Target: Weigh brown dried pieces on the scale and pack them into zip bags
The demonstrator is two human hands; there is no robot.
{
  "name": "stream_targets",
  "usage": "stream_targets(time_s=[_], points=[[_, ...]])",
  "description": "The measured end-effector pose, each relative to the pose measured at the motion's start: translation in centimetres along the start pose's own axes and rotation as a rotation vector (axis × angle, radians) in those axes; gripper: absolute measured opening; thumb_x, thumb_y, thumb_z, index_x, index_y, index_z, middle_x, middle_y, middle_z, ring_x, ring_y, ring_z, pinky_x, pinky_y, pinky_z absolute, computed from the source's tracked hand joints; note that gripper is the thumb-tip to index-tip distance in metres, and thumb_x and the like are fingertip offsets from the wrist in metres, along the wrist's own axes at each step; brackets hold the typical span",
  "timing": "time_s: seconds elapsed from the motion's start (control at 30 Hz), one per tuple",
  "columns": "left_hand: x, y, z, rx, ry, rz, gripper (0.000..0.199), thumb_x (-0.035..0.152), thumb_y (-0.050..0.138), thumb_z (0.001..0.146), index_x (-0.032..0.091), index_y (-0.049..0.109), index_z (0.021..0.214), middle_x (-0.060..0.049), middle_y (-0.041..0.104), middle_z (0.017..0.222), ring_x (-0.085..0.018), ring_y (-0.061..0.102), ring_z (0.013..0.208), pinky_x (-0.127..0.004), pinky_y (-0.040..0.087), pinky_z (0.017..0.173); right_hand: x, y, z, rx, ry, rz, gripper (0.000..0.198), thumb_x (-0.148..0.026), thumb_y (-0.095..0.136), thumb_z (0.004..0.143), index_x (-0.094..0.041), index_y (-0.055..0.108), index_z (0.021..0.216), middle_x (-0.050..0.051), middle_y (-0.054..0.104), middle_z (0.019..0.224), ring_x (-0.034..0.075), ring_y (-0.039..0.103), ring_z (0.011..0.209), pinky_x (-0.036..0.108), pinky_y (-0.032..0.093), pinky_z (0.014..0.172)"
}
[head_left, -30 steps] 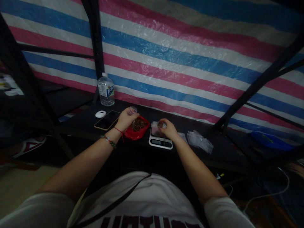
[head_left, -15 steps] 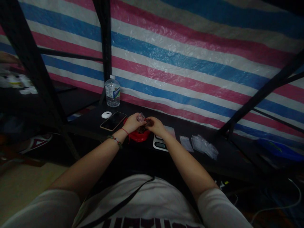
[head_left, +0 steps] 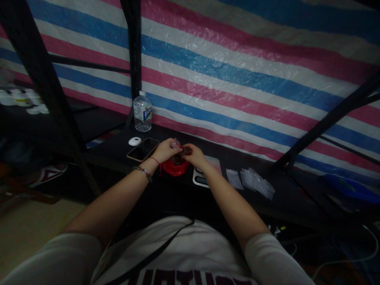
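My left hand [head_left: 166,150] pinches a small clear plastic bag [head_left: 175,144] above a red bag [head_left: 175,169] lying on the dark shelf. Small brown pieces [head_left: 178,159] fill the red bag's mouth; their kind is too small to tell. Close beside the plastic bag, my right hand [head_left: 194,155] has its fingers closed around some of the brown pieces. A white digital scale [head_left: 201,180] sits partly under my right wrist. Further right lie several flat clear plastic bags [head_left: 257,182], with another one [head_left: 234,179] next to them.
Behind the red bag's left side are a phone [head_left: 143,149], a white oval case [head_left: 134,141] and a clear bottle [head_left: 142,113]. Dark metal posts [head_left: 135,51] frame the shelf, and a striped plastic sheet [head_left: 225,91] hangs behind. White containers [head_left: 20,98] stand at far left.
My hands have drawn slightly apart over the red bag, and more of the brown pieces shows between them. The view has shifted a little.
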State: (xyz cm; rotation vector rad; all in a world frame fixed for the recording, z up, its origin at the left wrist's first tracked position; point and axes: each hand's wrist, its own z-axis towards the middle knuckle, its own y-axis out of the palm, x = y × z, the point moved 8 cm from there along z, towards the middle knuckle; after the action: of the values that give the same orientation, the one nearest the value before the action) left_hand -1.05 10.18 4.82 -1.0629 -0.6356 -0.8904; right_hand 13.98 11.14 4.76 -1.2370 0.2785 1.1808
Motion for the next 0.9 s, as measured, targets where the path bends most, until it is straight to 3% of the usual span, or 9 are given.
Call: stream_targets(time_s=[0.17,0.33,0.47,0.63,0.9], points=[[-0.2,-0.4,0.1,0.035,-0.03,0.095,0.026,0.038,0.068,0.064,0.019,0.06,0.08,-0.002,0.065,0.076,-0.017,0.059,0.066,-0.027,0.044,0.06,-0.9,-0.4,-0.1,0.027,-0.038,-0.086,0.041,-0.009,0.068,0.061,-0.018,0.063,0.101,0.002,0.066,0.096,0.018,0.063,0.088,0.033,0.05,0.083],[-0.4,-0.9,0.1,0.071,-0.055,0.086,0.023,0.039,0.065,0.068,0.018,0.059,0.078,-0.003,0.065,0.075,-0.017,0.059,0.067,-0.027,0.043,0.059,-0.6,-0.4,-0.2,0.028,-0.012,-0.029,0.04,-0.009,0.068,0.062,-0.019,0.063,0.101,0.001,0.067,0.095,0.017,0.063,0.085,0.031,0.05,0.08],[-0.4,-0.1,0.1,0.014,-0.055,0.047,0.033,0.045,0.07,0.063,0.019,0.06,0.079,-0.003,0.066,0.075,-0.018,0.06,0.066,-0.027,0.043,0.058,-0.6,-0.2,-0.1,0.025,-0.032,-0.059,0.039,-0.01,0.068,0.062,-0.02,0.063,0.099,0.001,0.066,0.096,0.017,0.063,0.086,0.031,0.05,0.081],[-0.5,0.1,0.1,-0.01,-0.058,0.042,0.026,0.036,0.07,0.063,0.018,0.061,0.08,-0.003,0.067,0.074,-0.017,0.06,0.065,-0.026,0.043,0.057,-0.6,-0.1,-0.1,0.034,-0.053,-0.123,0.039,-0.01,0.068,0.061,-0.02,0.064,0.099,0.002,0.066,0.096,0.018,0.062,0.089,0.033,0.05,0.084],[-0.3,-1.2,0.1,0.085,-0.067,0.13,0.018,0.033,0.064,0.067,0.019,0.062,0.079,-0.004,0.065,0.073,-0.018,0.059,0.065,-0.028,0.043,0.061,-0.1,-0.3,-0.1,0.053,0.017,-0.063,0.039,-0.011,0.068,0.062,-0.021,0.063,0.099,0.001,0.067,0.097,0.018,0.063,0.086,0.033,0.051,0.08]])
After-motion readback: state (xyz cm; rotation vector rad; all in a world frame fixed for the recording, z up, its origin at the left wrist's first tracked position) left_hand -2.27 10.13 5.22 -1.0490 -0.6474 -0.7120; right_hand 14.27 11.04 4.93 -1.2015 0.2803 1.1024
